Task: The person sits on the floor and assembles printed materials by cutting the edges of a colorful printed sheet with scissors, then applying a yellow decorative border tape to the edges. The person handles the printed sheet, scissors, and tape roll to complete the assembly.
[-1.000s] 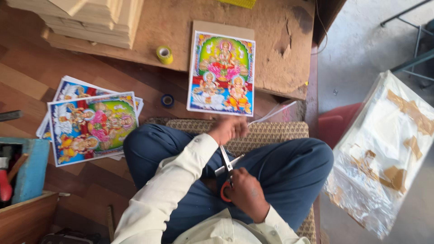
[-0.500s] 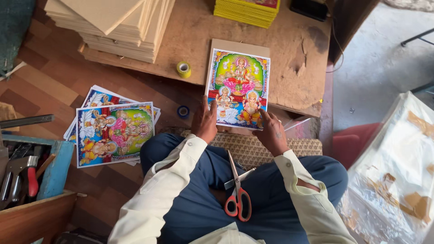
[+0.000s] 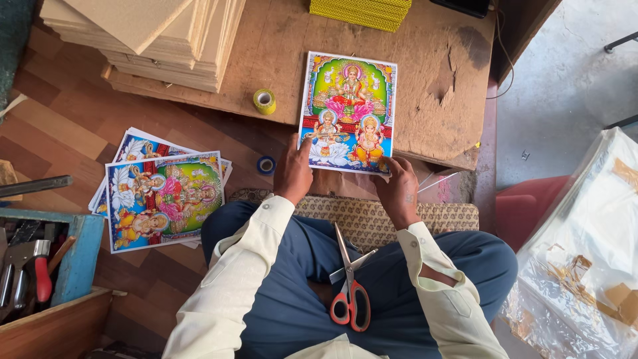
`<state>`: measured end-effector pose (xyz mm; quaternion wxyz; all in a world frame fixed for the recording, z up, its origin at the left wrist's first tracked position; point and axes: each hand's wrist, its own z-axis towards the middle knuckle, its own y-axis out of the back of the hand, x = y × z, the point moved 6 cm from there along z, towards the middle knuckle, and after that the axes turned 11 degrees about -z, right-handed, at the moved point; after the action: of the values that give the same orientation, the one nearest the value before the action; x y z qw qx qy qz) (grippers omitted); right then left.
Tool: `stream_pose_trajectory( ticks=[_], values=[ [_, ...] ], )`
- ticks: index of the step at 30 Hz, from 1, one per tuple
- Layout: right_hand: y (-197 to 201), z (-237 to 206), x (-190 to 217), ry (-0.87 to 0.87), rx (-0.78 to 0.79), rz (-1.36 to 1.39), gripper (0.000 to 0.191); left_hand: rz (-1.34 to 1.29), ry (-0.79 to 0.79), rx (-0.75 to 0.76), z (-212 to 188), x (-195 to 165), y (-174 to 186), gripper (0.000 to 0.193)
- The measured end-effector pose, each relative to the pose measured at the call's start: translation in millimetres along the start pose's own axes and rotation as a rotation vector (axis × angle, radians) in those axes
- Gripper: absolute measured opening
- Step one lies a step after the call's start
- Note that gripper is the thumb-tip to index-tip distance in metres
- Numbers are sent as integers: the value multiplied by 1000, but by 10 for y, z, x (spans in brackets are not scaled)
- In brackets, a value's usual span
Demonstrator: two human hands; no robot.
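Cream buttoned sleeves, blue trousers.

— What is hiding under the left hand [image 3: 293,174]?
— It is covering the print's [image 3: 348,113] lower corner.
— And the yellow stack [image 3: 359,11]?
— The top edge is cutting it off.

A glossy print [image 3: 348,113] shows figures in green, pink, orange and blue with a white border, on a worn brown wooden surface [image 3: 425,80]. Similar bright prints [image 3: 163,199] lie stacked on reddish-brown floorboards [image 3: 60,133]. Orange-handled scissors [image 3: 350,292] rest on dark blue trousers [image 3: 292,292]; the sleeves [image 3: 232,292] are cream, the tape roll [image 3: 264,101] yellow
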<state>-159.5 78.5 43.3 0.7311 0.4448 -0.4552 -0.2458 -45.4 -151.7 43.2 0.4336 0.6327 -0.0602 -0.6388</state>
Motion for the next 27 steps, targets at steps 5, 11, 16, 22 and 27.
stream_pose_trajectory(
  ticks=[5, 11, 16, 22, 27],
  values=[
    [25, 19, 7, 46, -52, 9, 54, -4, 55, 41, 37, -73, 64, 57],
    [-13, 3, -46, 16, -46, 124, 55, 10, 45, 29, 18, -36, -7, 76],
    [-25, 29, -70, 23, -70, 176, 53, -28, 37, -2, 38, 45, -81, 76],
    [-9, 51, -65, 34, -100, 85, 53, -64, 128, -3, 15, 23, -49, 73],
    [4, 47, -67, 45, -100, 77, 54, -70, 143, 12, 25, 26, -30, 73]
  ],
)
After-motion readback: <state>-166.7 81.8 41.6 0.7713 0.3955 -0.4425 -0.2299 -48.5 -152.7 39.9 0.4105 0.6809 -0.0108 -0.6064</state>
